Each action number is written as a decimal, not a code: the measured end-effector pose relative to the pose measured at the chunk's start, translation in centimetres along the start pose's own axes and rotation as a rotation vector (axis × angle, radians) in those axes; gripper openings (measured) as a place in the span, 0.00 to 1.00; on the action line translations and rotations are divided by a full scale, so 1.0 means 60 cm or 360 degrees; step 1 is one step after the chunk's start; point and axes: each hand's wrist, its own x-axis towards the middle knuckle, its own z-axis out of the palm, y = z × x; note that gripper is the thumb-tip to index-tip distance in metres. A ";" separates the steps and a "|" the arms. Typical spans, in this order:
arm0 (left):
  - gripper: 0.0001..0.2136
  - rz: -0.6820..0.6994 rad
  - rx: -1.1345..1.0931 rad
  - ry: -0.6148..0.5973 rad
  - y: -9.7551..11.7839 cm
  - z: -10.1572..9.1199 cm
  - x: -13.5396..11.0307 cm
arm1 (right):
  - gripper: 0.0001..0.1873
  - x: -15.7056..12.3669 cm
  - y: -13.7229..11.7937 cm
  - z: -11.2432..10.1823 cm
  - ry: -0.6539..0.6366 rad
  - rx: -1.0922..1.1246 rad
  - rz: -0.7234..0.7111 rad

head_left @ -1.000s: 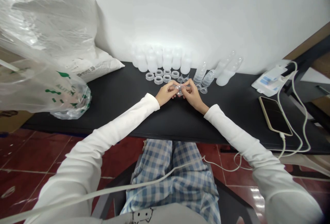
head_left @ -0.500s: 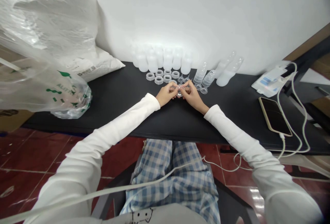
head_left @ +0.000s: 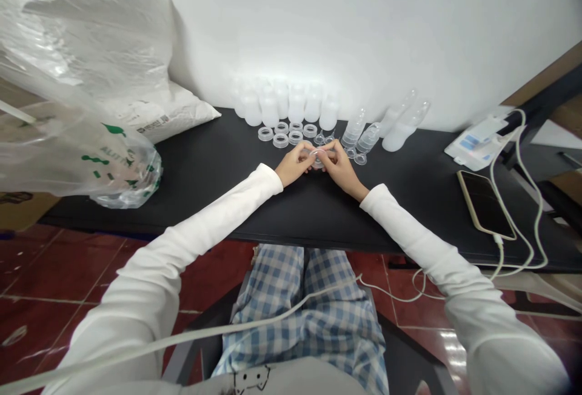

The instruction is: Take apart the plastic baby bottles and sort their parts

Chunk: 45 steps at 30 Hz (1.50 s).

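My left hand (head_left: 293, 165) and my right hand (head_left: 337, 166) meet over the table, fingers closed round the rim of a clear bottle nipple (head_left: 317, 159). A ring collar seems to be around it, but fingers hide part of the edge. Both thumbs press on its near face. Just beyond my hands lie several loose clear nipples (head_left: 360, 159). Several translucent ring collars (head_left: 280, 140) are laid out to the left of these. Clear domed caps (head_left: 367, 139) stand and lean on the right.
White bottles (head_left: 296, 104) stand along the wall, with two longer bottles (head_left: 394, 137) leaning at the right. A plastic bag (head_left: 127, 165) bulges over the table's left side. A phone (head_left: 485, 204) with a cable and a white box (head_left: 477, 140) lie at the right.
The clear nipple has tilted between my fingers, and its face now looks flatter and more ring-like. Both hands have stayed in nearly the same place.
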 end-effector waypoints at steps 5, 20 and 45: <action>0.11 0.0044 -0.0036 0.0011 -0.009 -0.001 0.004 | 0.25 0.001 0.006 -0.004 -0.0020 -0.0063 -0.0051; 0.10 0.0017 0.0064 -0.0054 -0.002 0.001 -0.003 | 0.23 -0.005 -0.003 0.002 -0.0007 -0.0145 -0.0115; 0.16 0.0197 -0.0024 -0.0038 -0.018 -0.004 0.004 | 0.25 -0.002 0.003 -0.001 -0.0108 -0.0119 -0.0170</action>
